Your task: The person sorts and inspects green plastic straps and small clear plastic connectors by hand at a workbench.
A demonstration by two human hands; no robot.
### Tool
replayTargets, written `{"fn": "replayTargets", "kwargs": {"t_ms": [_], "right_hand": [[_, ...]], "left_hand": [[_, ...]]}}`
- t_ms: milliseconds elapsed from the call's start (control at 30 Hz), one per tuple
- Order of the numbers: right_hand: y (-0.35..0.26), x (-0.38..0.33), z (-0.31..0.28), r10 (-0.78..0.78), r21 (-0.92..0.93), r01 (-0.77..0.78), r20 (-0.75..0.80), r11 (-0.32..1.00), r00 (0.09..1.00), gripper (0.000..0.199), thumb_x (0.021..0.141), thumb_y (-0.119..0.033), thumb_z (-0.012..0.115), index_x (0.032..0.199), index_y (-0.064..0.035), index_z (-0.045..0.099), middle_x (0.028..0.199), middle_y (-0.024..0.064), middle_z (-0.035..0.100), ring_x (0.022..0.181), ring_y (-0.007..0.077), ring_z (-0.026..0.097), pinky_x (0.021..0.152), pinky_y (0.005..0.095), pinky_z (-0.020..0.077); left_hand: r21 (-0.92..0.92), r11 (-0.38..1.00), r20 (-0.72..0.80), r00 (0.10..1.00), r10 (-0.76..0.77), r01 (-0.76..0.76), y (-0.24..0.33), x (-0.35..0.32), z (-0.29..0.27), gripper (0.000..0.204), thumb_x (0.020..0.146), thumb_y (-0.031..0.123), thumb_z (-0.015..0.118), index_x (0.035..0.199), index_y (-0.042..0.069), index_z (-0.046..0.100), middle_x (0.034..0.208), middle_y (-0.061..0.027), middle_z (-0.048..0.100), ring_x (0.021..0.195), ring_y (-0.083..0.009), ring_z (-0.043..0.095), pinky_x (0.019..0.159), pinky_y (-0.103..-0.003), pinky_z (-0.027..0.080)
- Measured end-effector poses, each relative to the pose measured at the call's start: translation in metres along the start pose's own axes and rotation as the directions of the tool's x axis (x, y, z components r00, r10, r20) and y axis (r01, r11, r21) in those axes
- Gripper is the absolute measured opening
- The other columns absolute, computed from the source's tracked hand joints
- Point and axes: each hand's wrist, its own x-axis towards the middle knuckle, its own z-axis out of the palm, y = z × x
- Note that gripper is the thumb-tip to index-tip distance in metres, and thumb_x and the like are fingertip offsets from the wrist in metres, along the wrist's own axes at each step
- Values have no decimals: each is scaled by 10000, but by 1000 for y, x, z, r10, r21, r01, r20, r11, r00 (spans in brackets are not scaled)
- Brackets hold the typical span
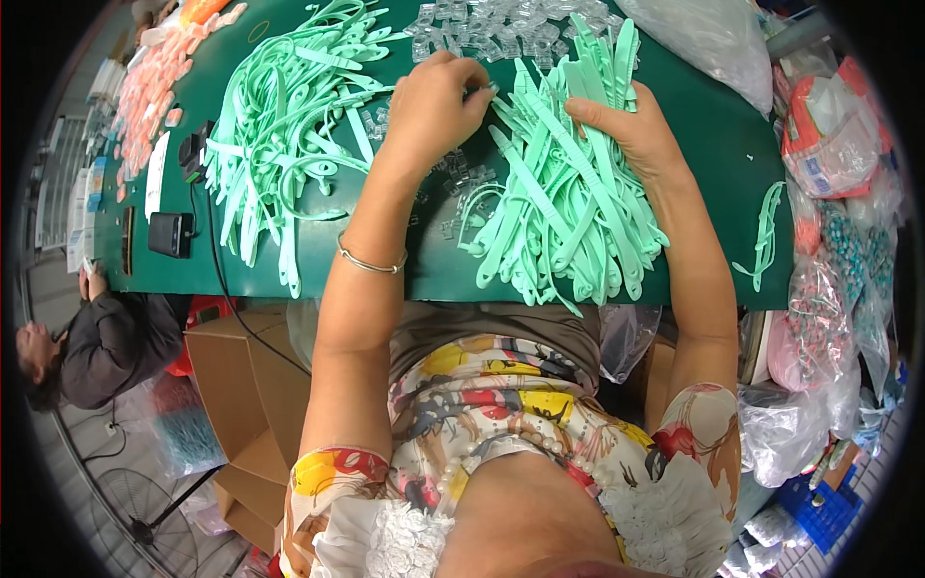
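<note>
My left hand [436, 104] is closed with its fingertips pinching a small clear plastic clip [489, 89] at the edge of a heap of mint-green plastic straps [568, 202]. My right hand [628, 130] lies on top of that heap, its fingers curled around one green strap. A second pile of the same green straps [289, 125] spreads to the left of my left forearm. Several small clear plastic clips [501, 24] lie scattered at the far side of the green table [718, 144] and between the two piles.
Pink plastic pieces [154, 77] lie along the table's far left. A black box with a cable [171, 233] sits at the left edge. Plastic bags of parts [833, 135] crowd the right side. Another person [92, 347] sits at left beside cardboard boxes [241, 385]. A single green strap [766, 236] lies at right.
</note>
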Motion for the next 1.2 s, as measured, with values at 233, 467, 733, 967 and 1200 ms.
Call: {"fn": "replayTargets", "kwargs": {"t_ms": [233,467,733,967,1200], "right_hand": [[-7,-1,3,-12,-23,13,51,1000,999,343,702,-157,748,976,8,626,884,74,650,785,122,607,728,255,473],[-9,-2,4,7,-64,-4,60,998,998,334,702,-150,748,977,0,632,866,57,646,768,108,599,700,246,467],[-7,-1,7,4,-40,-1,76,999,997,340,704,-147,746,985,4,630,854,53,642,767,107,596,691,248,465],[-5,-1,7,6,-55,-2,76,998,997,321,720,-170,737,968,4,629,848,52,639,769,104,590,694,246,459],[0,0,-2,18,80,-20,21,997,1000,304,728,-185,735,946,-3,624,865,36,633,799,94,577,722,235,448]], "left_hand": [[-906,267,311,944,-109,329,22,3,5,184,824,122,638,950,-8,607,744,14,562,634,-64,470,579,-201,377],[-924,138,339,931,-136,357,29,3,8,191,821,122,648,953,-10,606,763,4,579,622,-70,479,561,-205,382],[-850,463,231,968,-98,249,28,1,6,209,814,139,658,951,-11,609,759,14,573,623,-51,476,575,-192,398],[-686,709,217,976,-15,163,33,2,-2,198,839,186,631,913,2,622,694,18,555,627,-51,496,591,-184,411],[-726,636,265,960,-92,262,19,4,2,262,869,243,572,743,14,594,579,56,421,548,-36,348,482,-210,254]]}}
